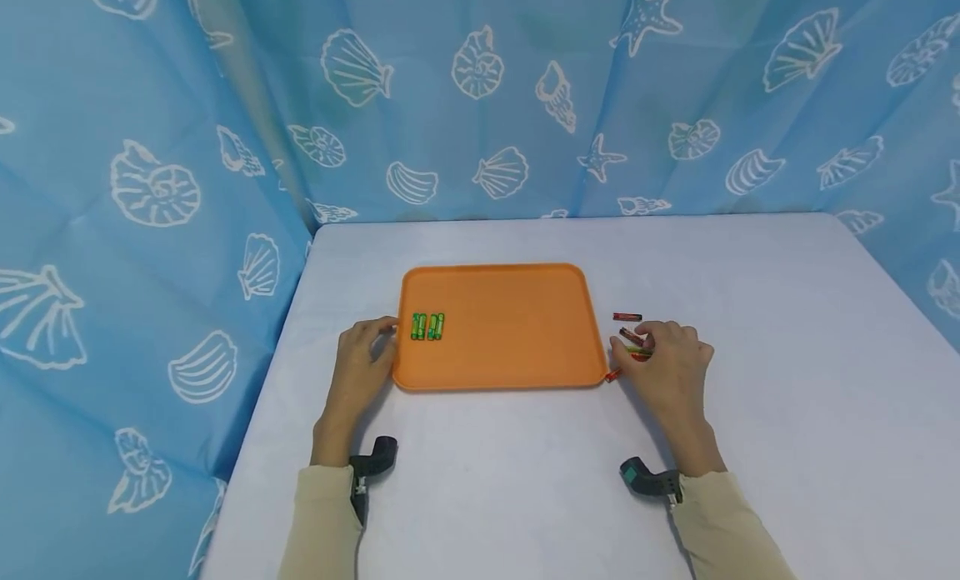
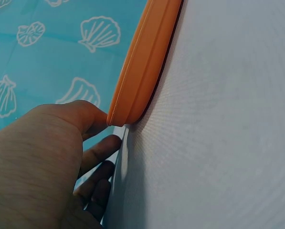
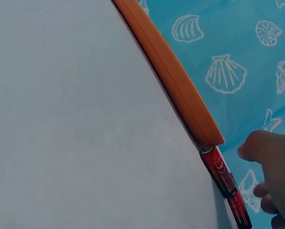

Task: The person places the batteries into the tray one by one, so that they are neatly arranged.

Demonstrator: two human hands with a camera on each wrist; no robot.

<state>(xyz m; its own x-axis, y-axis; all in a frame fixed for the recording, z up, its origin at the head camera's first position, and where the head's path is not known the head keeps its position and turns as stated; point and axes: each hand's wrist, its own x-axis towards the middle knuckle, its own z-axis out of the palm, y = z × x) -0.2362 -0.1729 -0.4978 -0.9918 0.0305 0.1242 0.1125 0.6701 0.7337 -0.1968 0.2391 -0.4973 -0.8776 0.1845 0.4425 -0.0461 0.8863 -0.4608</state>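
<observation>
Green batteries (image 1: 422, 327) lay left on orange tray (image 1: 510, 330), black-ended red batteries (image 1: 626, 317) right of it. Left hand (image 1: 357, 367) fingers were apart — right hand (image 1: 673, 372) grip, couldn't tell.

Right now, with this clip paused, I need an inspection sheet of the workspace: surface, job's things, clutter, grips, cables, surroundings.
Surface: white table.
Job's things: orange tray; four green batteries in its left part; red batteries right of it, partly hidden.
Clutter: nothing seen.
Grips: left grip at the tray's left rim; right grip at the red batteries, whether holding one is unclear.
Cables: nothing seen for certain.
Surroundings: blue curtain, shell print, behind and on both sides.
</observation>
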